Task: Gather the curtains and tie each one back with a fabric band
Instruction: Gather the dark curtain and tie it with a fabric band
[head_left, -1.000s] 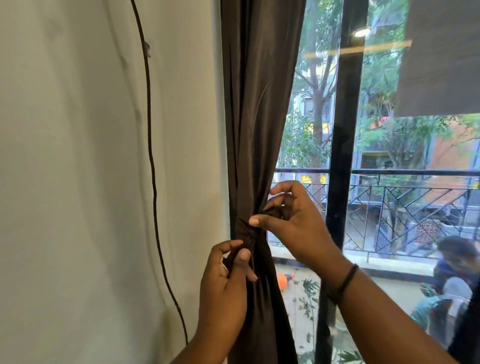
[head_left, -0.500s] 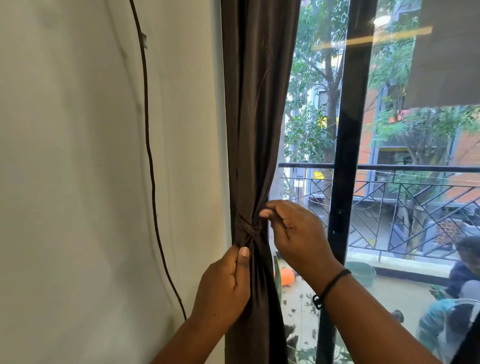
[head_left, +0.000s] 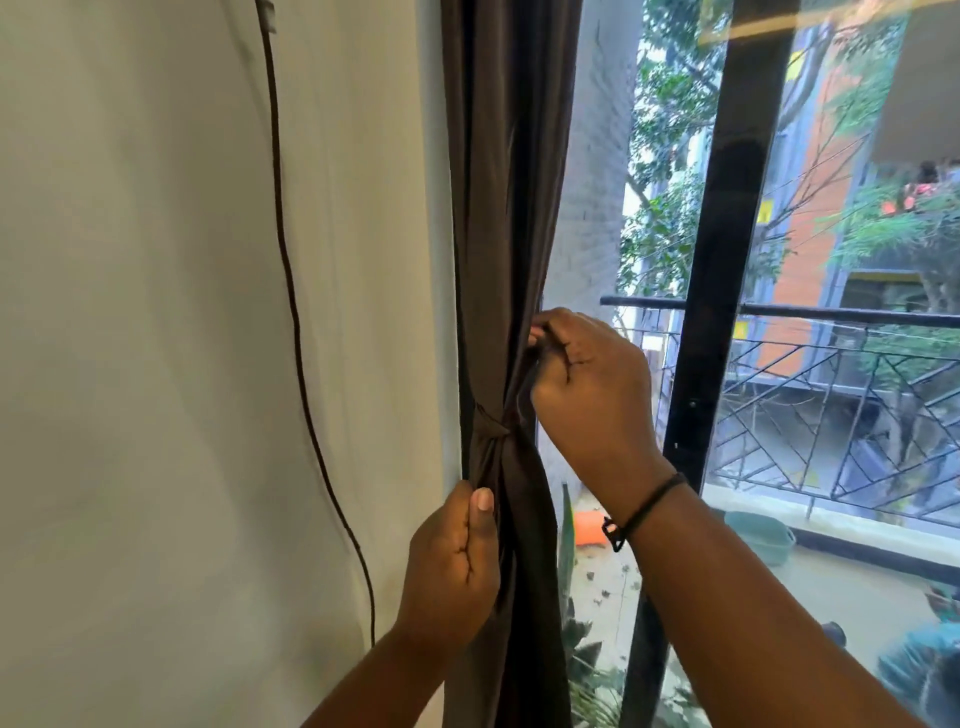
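Curtain (head_left: 511, 208): gathered, knotted band (head_left: 491, 427) between the hands. Right hand (head_left: 592, 384) pinches band end above; left hand (head_left: 457, 564) grips folds below. Step: tightening. Next: likely a firm opposing pull.

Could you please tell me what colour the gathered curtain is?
Dark brown gathered fabric curtain, plain, no pattern; the head view shows it.
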